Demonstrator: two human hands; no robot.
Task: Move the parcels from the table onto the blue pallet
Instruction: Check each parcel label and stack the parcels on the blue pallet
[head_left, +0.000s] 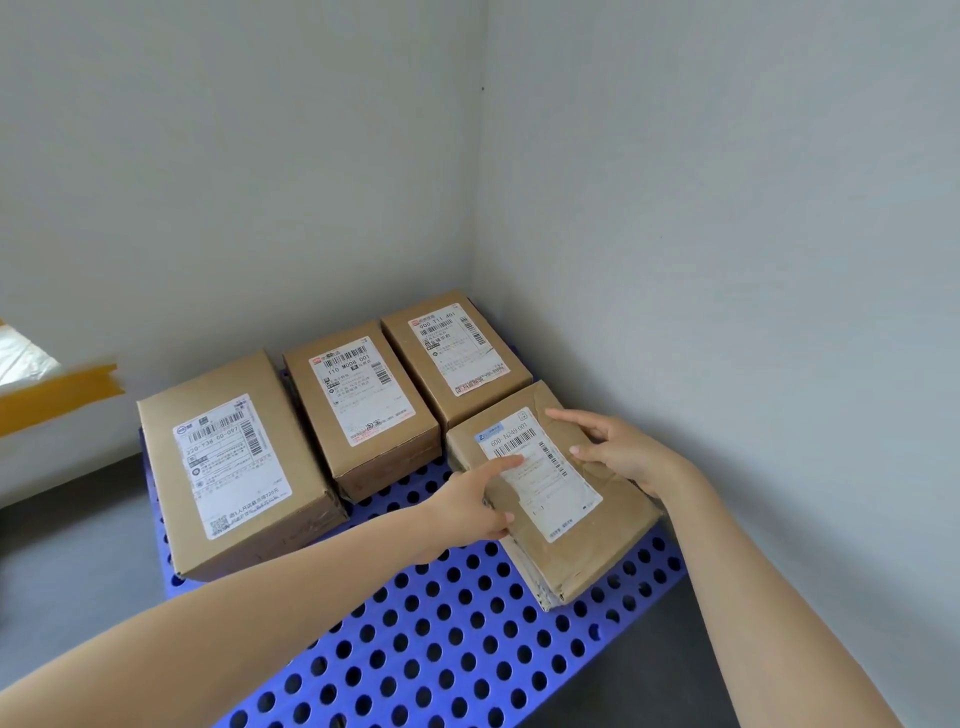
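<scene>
**Fourth parcel going down on pallet**

Blue pallet lies under both hands, in the room corner. Three boxed parcels sit in a row beyond the fingertips. Wrinkled parcel rests on the pallet between the hands. Left hand clasps its near-left edge, forefinger stretched over the label; right hand lies across its far-right corner, fingers curled. Advice: push it flush against the row, then release.

Two plain pale grey walls meeting in a corner, grey floor, possibly a white surface edge at left, soft even light
</scene>
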